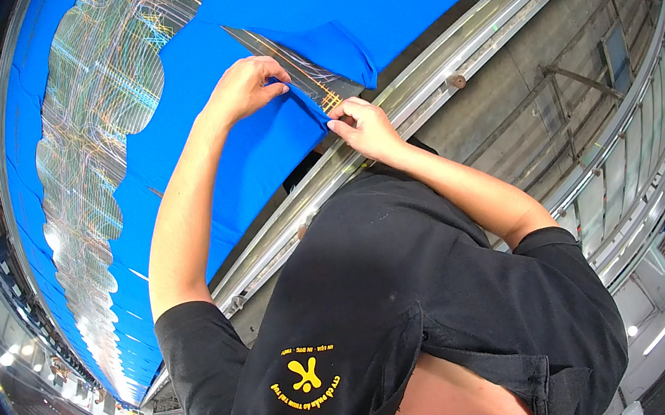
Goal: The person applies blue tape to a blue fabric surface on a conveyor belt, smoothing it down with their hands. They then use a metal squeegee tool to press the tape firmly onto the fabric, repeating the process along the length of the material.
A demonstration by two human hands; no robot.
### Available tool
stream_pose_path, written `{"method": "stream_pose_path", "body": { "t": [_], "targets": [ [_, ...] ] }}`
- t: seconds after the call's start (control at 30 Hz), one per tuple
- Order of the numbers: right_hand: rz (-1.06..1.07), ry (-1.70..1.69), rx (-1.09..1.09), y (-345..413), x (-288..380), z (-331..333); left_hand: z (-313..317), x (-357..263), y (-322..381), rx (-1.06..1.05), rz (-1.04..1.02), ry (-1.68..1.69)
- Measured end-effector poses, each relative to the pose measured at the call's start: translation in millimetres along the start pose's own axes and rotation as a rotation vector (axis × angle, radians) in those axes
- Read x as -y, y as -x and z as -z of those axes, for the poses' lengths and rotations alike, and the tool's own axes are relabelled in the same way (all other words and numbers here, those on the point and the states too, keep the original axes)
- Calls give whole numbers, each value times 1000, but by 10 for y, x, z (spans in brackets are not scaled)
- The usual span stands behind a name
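A blue cut fabric panel (191, 87) lies in front of me on a long table. My left hand (250, 86) pinches its edge between thumb and fingers. Lower right along the same edge, my right hand (362, 125) grips the corner of the panel with thumb and forefinger. Between the hands the edge is drawn fairly straight and looks slightly raised. Just beyond it, the dark table surface (306, 78) shows, marked with orange and pale lines. Another blue fabric panel (381, 6) lies beside this one, its near part folded into a pointed flap.
A metal rail (434, 68) runs along the table's near edge, with a round knob (456, 81) on it. Multicoloured lines cover the table's middle strip (95, 81). More blue panels (19, 123) line the far side. A parallel metal frame (580, 80) stands to the right.
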State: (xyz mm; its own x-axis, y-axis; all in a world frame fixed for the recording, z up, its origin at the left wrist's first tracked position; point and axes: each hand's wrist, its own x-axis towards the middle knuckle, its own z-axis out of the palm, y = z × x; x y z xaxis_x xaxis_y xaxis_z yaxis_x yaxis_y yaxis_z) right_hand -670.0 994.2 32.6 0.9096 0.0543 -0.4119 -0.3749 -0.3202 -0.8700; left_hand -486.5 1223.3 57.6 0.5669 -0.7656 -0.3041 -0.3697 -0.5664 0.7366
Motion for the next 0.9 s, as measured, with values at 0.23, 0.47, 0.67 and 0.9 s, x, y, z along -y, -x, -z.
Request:
{"method": "stream_pose_path", "body": {
  "t": [0.23,0.47,0.67,0.9],
  "targets": [
    [-255,-278,58,-53,-17,55,19,27,-139,99,33,62],
    [-224,-129,27,-118,-17,90,107,-71,-272,209,185,111],
    [-118,135,-62,-72,114,147,114,-87,-278,197,188,119],
    [-61,68,-8,-63,41,161,-13,61,-234,131,90,115]
  ]
}}
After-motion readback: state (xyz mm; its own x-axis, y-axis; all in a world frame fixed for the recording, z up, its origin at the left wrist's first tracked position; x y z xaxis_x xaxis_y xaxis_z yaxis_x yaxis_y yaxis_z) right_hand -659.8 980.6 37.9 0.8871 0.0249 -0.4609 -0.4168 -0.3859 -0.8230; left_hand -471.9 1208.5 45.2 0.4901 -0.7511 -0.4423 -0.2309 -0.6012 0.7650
